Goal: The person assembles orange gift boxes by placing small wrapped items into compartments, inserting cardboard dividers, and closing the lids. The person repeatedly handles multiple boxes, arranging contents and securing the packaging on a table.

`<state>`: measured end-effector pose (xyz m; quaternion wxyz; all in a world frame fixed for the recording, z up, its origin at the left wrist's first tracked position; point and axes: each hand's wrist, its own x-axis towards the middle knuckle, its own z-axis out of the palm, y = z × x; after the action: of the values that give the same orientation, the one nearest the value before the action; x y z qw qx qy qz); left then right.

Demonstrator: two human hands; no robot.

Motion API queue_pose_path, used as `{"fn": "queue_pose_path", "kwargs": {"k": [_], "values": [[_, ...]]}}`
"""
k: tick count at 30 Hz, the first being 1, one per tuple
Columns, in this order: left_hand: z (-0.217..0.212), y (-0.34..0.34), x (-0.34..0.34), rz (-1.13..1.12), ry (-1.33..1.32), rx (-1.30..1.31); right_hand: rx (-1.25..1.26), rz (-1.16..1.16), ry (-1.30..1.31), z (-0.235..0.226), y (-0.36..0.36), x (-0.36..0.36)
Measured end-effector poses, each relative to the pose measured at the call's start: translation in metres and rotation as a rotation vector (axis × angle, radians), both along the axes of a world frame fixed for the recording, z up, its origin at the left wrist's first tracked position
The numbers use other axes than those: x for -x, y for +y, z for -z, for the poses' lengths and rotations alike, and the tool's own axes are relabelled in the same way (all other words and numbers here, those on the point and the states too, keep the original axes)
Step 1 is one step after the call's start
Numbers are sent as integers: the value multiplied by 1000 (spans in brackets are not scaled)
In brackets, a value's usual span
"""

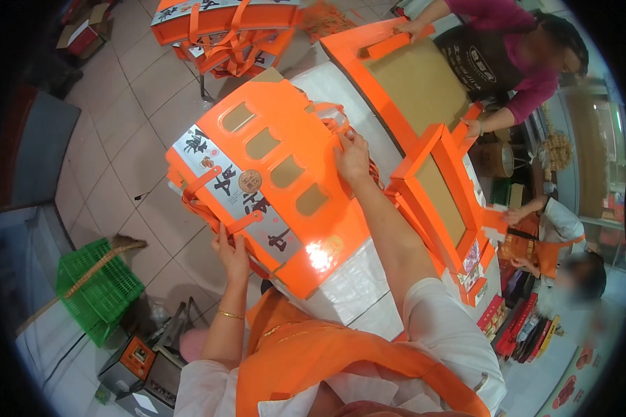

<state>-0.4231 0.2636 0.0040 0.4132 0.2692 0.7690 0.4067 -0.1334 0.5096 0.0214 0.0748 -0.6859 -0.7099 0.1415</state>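
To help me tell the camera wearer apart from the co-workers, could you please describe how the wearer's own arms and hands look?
Both arms have short, loose white fabric sleeves, leaving the forearms bare. The left hand is ungloved, with a thin gold-coloured bracelet near its wrist. The right hand is also ungloved, with no bracelet visible.

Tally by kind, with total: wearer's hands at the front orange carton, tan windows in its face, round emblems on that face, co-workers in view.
Wearer's hands (left hand, right hand) at the orange carton: 2
Tan windows: 4
Round emblem: 1
Co-workers (purple sleeves, white sleeve): 2
Total: 9
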Motion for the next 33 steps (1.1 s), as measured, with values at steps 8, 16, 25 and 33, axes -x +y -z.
{"fn": "queue_pose_path", "kwargs": {"k": [8, 16, 25, 33], "values": [[-22, 8, -6, -109, -112, 32, 78, 89, 463, -17, 21, -9], [-54, 10, 2, -539, -344, -82, 144, -190, 817, -157, 5, 43], [-72, -87, 51, -603, -479, -394, 75, -567, 564, -350, -187, 54], [-221, -132, 56, -19, 301, -854, -131, -537, 330, -390, -370, -36]]}}
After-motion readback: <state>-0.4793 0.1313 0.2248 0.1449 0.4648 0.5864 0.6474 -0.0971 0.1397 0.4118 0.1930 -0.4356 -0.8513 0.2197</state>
